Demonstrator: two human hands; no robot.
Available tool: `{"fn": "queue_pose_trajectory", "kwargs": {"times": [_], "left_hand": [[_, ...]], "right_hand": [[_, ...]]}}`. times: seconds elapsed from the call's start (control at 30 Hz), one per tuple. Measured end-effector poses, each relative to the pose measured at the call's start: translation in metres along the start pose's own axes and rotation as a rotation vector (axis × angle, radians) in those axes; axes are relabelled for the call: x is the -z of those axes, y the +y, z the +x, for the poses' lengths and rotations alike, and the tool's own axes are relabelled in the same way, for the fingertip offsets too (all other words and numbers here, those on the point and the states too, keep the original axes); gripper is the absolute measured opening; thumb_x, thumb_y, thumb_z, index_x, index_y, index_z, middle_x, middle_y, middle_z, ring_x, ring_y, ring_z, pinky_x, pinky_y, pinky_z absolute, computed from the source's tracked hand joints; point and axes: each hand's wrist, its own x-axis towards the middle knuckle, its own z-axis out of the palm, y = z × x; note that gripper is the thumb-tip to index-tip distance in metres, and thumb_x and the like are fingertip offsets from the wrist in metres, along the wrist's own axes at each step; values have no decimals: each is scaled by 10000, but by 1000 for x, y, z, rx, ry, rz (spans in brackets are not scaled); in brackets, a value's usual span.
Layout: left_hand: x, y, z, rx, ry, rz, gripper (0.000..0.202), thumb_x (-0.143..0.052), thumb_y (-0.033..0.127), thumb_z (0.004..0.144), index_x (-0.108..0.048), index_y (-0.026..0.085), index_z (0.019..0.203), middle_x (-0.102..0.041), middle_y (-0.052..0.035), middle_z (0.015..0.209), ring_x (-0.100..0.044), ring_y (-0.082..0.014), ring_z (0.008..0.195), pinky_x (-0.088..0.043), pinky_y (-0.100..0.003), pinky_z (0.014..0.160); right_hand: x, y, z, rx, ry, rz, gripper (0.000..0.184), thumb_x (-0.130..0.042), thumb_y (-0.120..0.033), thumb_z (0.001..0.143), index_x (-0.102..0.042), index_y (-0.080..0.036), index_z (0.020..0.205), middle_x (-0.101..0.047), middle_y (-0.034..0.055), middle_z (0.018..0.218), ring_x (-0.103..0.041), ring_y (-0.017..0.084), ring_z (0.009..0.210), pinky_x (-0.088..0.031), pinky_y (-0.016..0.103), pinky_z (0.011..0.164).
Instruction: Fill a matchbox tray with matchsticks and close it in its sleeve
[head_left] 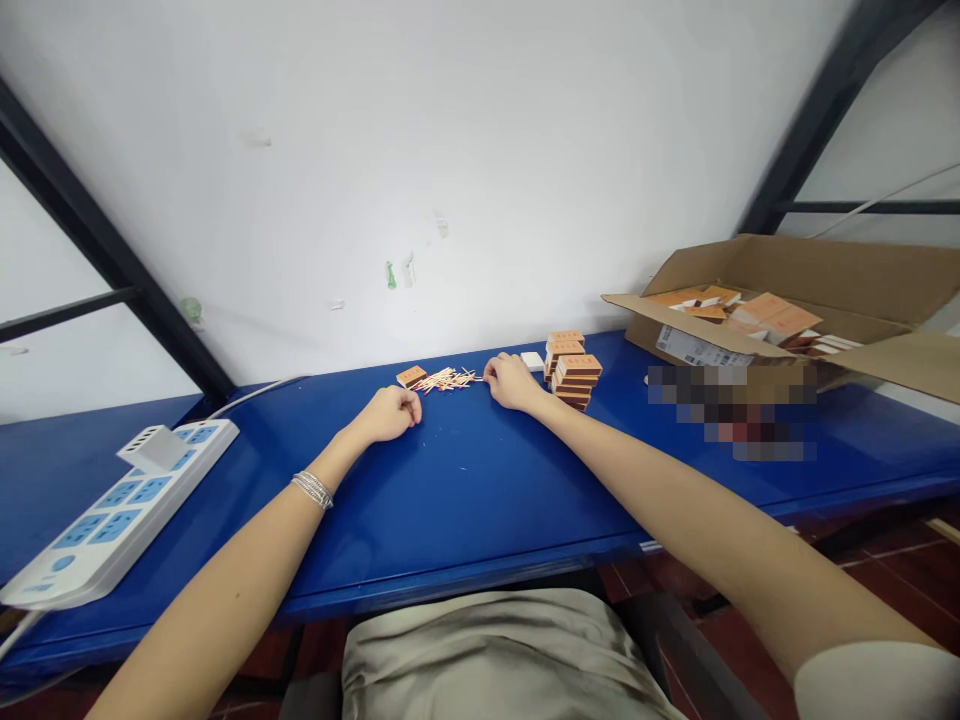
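A small heap of loose matchsticks (448, 379) lies at the back of the blue table (465, 500). An orange matchbox (411, 376) sits at the heap's left end. My left hand (390, 412) rests on the table just in front of that box, fingers curled in; nothing shows in them. My right hand (511, 381) rests at the heap's right end, fingers curled, fingertips touching the matchsticks. Right of it stand stacks of orange matchboxes (574, 378) and a small white box tray (532, 360).
An open cardboard carton (787, 330) holding more orange boxes stands at the right. A white-and-blue power strip (120, 510) with a plugged adapter lies at the left edge. A white wall backs the table, with black frame bars on both sides.
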Motion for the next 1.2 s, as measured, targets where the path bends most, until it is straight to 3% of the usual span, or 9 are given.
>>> {"fn": "queue_pose_trajectory", "kwargs": {"times": [0.63,0.97,1.2], "left_hand": [[4,5,-3,-7,-43,43,283,-359,70,532,-605,190,605,-621,11,595,-574,-146,598,-418,-251,604],[4,0,-3,-27,-69,41,278,-360,61,540,-591,185,633,-617,6,608,-570,-147,603,-417,-243,595],[4,0,-3,-35,-82,69,277,-355,64,532,-582,175,645,-614,3,617,-562,-147,609,-409,-245,601]], "right_hand": [[-3,7,0,13,130,172,160,-420,-115,864,-561,-135,938,-630,118,945,-558,199,850,-390,295,751],[-4,6,-1,41,144,187,295,-477,-23,766,-582,-119,1024,-614,83,914,-562,179,836,-415,273,754],[-6,5,2,21,128,162,258,-419,-97,874,-595,-107,1063,-659,119,997,-600,188,909,-416,276,812]]}}
